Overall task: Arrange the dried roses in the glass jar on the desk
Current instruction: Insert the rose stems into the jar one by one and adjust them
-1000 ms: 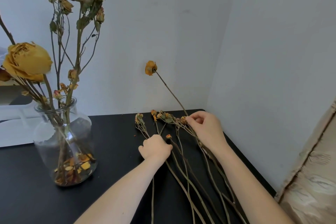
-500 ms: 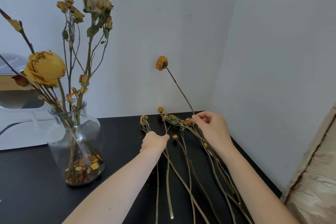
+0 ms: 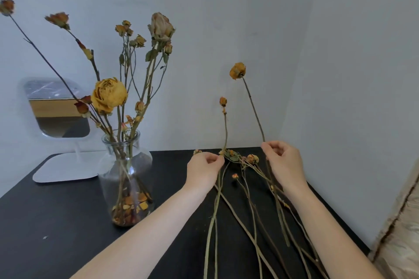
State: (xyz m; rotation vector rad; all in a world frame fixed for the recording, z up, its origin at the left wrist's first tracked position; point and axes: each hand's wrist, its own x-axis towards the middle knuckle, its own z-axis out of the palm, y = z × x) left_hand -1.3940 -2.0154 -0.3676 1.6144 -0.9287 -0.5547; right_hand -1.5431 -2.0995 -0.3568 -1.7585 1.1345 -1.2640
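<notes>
Head view: left hand (image 3: 205, 171) pinches a small-budded rose stem (image 3: 225, 129), right hand (image 3: 284, 164) pinches a taller orange-headed rose stem (image 3: 254, 106), both upright beside the glass jar (image 3: 127, 179).

Glass jar (image 3: 127, 179): clear, narrow-necked, upright on the black tabletop (image 3: 56, 222), left of your arms. Loose dried petals (image 3: 132, 207) lie on its bottom.
Jar roses: several stems stand in the jar and fan outward. A large yellow bloom (image 3: 110, 95) sits low at the left; a pale bloom (image 3: 160, 27) tops the bunch.
Small-bud rose (image 3: 223, 101): pinched by your left grip (image 3: 204, 170), upper stem near upright, lower stem running back toward you.
Orange rose (image 3: 237, 70): pinched by your right grip (image 3: 284, 163), stem tilted leftward.
Loose roses (image 3: 249, 199): thin stems lying flat between your arms, heads away from you.
</notes>
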